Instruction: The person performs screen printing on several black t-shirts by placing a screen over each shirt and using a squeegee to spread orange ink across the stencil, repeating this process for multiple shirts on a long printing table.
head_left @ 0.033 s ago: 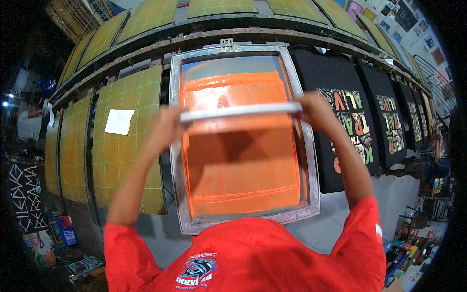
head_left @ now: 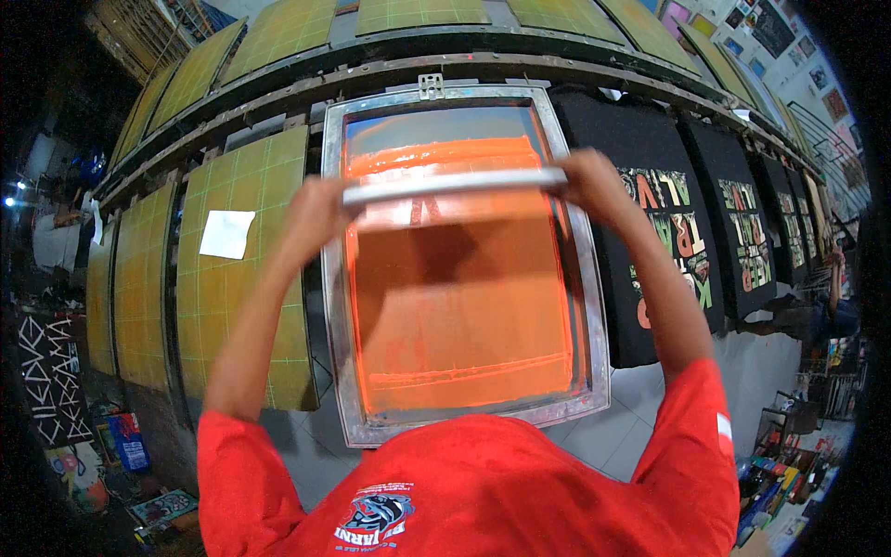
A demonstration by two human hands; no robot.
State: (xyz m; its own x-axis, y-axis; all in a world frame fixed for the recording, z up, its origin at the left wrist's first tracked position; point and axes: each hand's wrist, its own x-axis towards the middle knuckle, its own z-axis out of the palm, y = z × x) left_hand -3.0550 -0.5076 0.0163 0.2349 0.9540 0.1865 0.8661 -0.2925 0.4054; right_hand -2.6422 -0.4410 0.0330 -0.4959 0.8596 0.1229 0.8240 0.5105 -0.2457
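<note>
A silver-grey squeegee point(head_left: 455, 187) spans the upper part of a metal-framed printing screen point(head_left: 340, 371). My left hand point(head_left: 325, 209) is closed round its left end, and my right hand point(head_left: 587, 181) grips its right end. Both arms reach forward over the frame. Orange ink point(head_left: 464, 325) covers most of the mesh, with thicker ridges near its far and near edges. Darker letter shapes show through beside the squeegee. The blade's lower edge is blurred. A metal hinge clamp point(head_left: 431, 86) holds the frame's far side.
To the left lie yellow-green printing boards point(head_left: 246, 316), one with a white paper piece point(head_left: 226, 234). At the right, black printed shirts point(head_left: 650, 223) lie on boards. A dark metal rail point(head_left: 371, 76) runs behind the screen. Tools and bottles clutter the lower right.
The squeegee and both hands have moved away from my body, toward the far end of the screen. Both hands keep their hold, and the screen stays put.
</note>
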